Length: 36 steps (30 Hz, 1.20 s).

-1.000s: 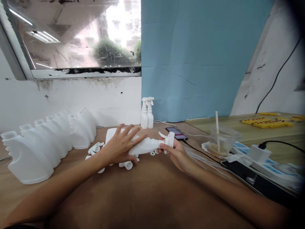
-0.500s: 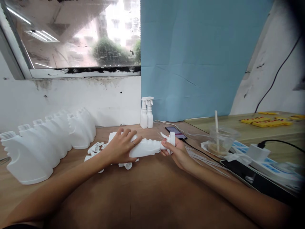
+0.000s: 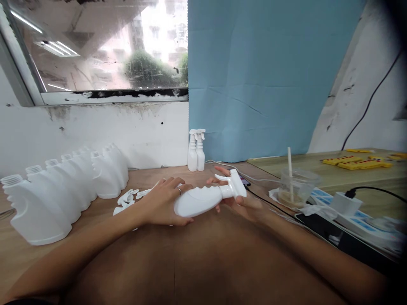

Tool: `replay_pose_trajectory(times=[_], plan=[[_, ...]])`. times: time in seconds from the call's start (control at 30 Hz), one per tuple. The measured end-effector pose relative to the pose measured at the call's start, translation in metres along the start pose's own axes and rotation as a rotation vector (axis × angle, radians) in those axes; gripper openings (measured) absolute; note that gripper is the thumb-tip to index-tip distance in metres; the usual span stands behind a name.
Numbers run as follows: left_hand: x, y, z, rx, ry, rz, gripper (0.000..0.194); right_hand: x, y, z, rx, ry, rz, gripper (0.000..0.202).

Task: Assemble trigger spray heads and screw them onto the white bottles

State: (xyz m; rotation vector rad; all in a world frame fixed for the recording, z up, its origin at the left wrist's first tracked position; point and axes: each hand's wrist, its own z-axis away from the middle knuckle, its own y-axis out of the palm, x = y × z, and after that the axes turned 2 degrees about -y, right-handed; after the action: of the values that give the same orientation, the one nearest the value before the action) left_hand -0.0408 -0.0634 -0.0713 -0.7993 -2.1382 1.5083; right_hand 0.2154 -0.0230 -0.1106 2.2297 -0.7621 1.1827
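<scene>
A white spray bottle point(image 3: 199, 202) lies tilted across the middle, its neck pointing right. My left hand point(image 3: 162, 202), with a ring on one finger, is wrapped round the bottle's base end. On the neck sits a white trigger sprayer head point(image 3: 235, 184). Behind and below that head is my right hand point(image 3: 249, 206), fingers spread apart around the neck; whether they touch it I cannot tell. Loose white trigger heads point(image 3: 127, 197) lie on the table left of the bottle, partly hidden by my left hand and forearm.
Rows of uncapped white bottles point(image 3: 41, 207) stand at the left. Two bottles with sprayers point(image 3: 196, 152) stand by the wall. To the right are a phone point(image 3: 245, 181), a plastic cup with a straw point(image 3: 294, 190), a power strip point(image 3: 365, 224), cables and yellow pieces point(image 3: 356, 162).
My right hand has loosened from round the sprayer head, its fingers now spread. The bottle has turned, its head end shifting right and slightly up. My left hand still holds the base.
</scene>
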Motion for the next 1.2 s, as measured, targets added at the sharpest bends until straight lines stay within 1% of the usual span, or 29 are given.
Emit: replay_pose_trajectory(times=[0.07, 0.1, 0.2, 0.23, 0.27, 0.37, 0.47, 0.6, 0.67, 0.73, 0.8, 0.87, 0.93, 1.0, 1.07, 1.13, 1.2], plan=[[-0.002, -0.001, 0.001, 0.016, -0.015, 0.016, 0.079, 0.000, -0.002, 0.001, 0.014, 0.026, 0.000, 0.086], [-0.002, -0.001, 0.001, 0.019, -0.015, 0.008, 0.079, -0.001, -0.004, 0.001, -0.017, 0.032, 0.017, 0.078], [-0.005, 0.001, 0.001, 0.024, -0.006, -0.046, 0.083, -0.009, -0.009, 0.003, -0.209, 0.015, 0.115, 0.051], [-0.007, 0.002, 0.002, 0.030, 0.000, -0.058, 0.084, -0.011, -0.010, 0.003, -0.260, -0.006, 0.144, 0.044], [-0.008, 0.004, 0.003, 0.035, 0.005, -0.065, 0.084, -0.013, -0.011, 0.004, -0.286, -0.028, 0.166, 0.038], [-0.013, 0.006, 0.005, 0.044, 0.015, -0.064, 0.083, -0.016, -0.009, 0.005, -0.267, -0.065, 0.189, 0.027], [-0.013, 0.003, 0.005, 0.036, 0.016, -0.071, 0.082, -0.017, -0.004, 0.005, -0.255, -0.030, 0.145, 0.028], [-0.009, -0.001, 0.003, 0.025, 0.031, -0.110, 0.080, -0.020, -0.001, 0.005, -0.320, -0.021, 0.091, 0.038], [-0.010, 0.000, 0.003, 0.025, 0.036, -0.101, 0.081, -0.019, -0.002, 0.006, -0.327, -0.026, 0.151, 0.033], [-0.012, 0.004, 0.004, 0.014, 0.038, -0.088, 0.083, -0.017, -0.004, 0.007, -0.284, -0.018, 0.216, 0.025], [-0.014, 0.008, 0.005, -0.001, 0.044, -0.090, 0.084, -0.014, -0.005, 0.008, -0.248, 0.007, 0.214, 0.024], [-0.016, 0.010, 0.005, -0.014, 0.048, -0.097, 0.085, -0.011, -0.005, 0.007, -0.259, 0.037, 0.139, 0.030], [-0.015, 0.009, 0.005, -0.001, 0.037, -0.075, 0.085, -0.009, -0.005, 0.005, -0.279, 0.065, 0.048, 0.039], [-0.013, 0.003, 0.006, 0.061, 0.003, 0.018, 0.074, -0.007, -0.007, 0.002, -0.278, 0.082, -0.018, 0.044], [-0.011, -0.006, 0.007, 0.159, -0.047, 0.178, 0.056, -0.003, -0.009, 0.001, -0.248, 0.092, -0.062, 0.045], [-0.010, -0.016, 0.008, 0.287, -0.064, 0.388, 0.043, 0.001, -0.012, 0.000, -0.192, 0.110, -0.102, 0.045], [-0.008, -0.024, 0.008, 0.446, -0.029, 0.637, 0.039, 0.007, -0.013, -0.001, -0.152, 0.152, -0.141, 0.042]])
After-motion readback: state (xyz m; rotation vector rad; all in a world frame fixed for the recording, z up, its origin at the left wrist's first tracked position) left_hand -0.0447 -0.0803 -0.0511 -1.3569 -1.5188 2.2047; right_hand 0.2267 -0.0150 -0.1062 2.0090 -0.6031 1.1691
